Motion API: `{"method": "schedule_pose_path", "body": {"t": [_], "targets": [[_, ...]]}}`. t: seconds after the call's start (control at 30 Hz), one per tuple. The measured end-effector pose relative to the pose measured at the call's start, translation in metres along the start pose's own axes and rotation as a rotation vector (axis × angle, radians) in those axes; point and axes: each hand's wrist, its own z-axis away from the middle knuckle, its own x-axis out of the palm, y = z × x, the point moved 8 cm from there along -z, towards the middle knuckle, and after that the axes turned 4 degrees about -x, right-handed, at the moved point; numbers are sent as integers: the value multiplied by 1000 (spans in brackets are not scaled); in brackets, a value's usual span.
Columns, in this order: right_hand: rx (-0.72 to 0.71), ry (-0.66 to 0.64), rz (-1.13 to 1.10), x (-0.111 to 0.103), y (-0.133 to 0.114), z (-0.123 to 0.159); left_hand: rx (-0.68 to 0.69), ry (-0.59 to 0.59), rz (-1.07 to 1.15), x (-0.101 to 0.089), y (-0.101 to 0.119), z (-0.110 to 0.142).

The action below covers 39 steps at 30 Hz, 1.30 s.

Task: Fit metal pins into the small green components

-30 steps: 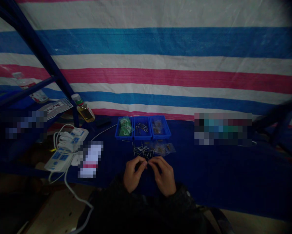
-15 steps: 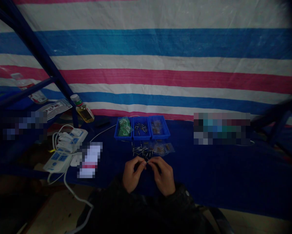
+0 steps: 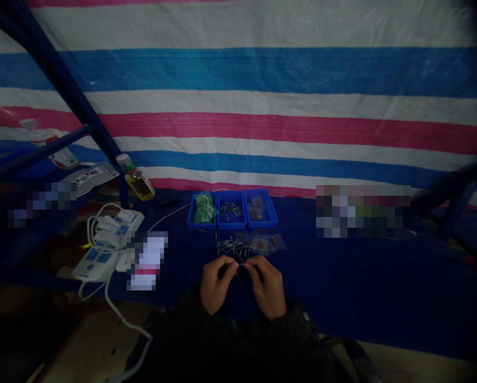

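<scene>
My left hand point(image 3: 216, 286) and my right hand point(image 3: 268, 287) meet above the table's near part, each with thumb and forefinger pinched. Between the fingertips spans a small thin metal pin point(image 3: 241, 264), held at both ends; its details are too small to make out. Just beyond the fingers lies a loose pile of similar slim metal pins point(image 3: 229, 245). Beside that pile, on the right, are clear plastic bags point(image 3: 265, 243) with small brass-coloured pieces inside.
Three blue trays point(image 3: 232, 224) stand behind the pile, holding a green bag point(image 3: 203, 207), loose pins and a clear bag. Leftward are a blurred-out phone point(image 3: 148, 261), power strips point(image 3: 98, 260) with cables and a bottle point(image 3: 138, 181). Blurred items sit at right.
My right fingertips have drawn slightly away from my left ones, so more of the pin shows between them. The pile, bags and trays stay as they were.
</scene>
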Motion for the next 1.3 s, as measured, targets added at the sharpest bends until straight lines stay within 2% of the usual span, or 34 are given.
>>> {"method": "schedule_pose_path", "body": {"t": [0.43,0.67,0.77,0.83,0.93,1.03,1.1,1.17,1.3], "targets": [[32,-28,-27,1,2,-1,-5,-2,-10,-1,0,-1],[29,17,-48,-4,-2,-2,-8,31,16,-1,-3,0],[23,48,-50,-9,-4,-4,3,72,21,-10,-4,-3],[21,80,-36,-13,-6,-11,20,99,-15,-23,-3,-9],[28,168,17,-24,-9,-36,54,177,-193,-55,-1,-26],[40,238,121,-31,-12,-74,63,216,-545,-77,-1,-48],[37,172,216,-25,-12,-98,28,207,-736,-83,-5,-60],[32,116,305,-20,-9,-110,-34,178,-861,-84,-12,-68],[2,107,273,-14,1,-94,-130,106,-968,-80,-22,-71]]}}
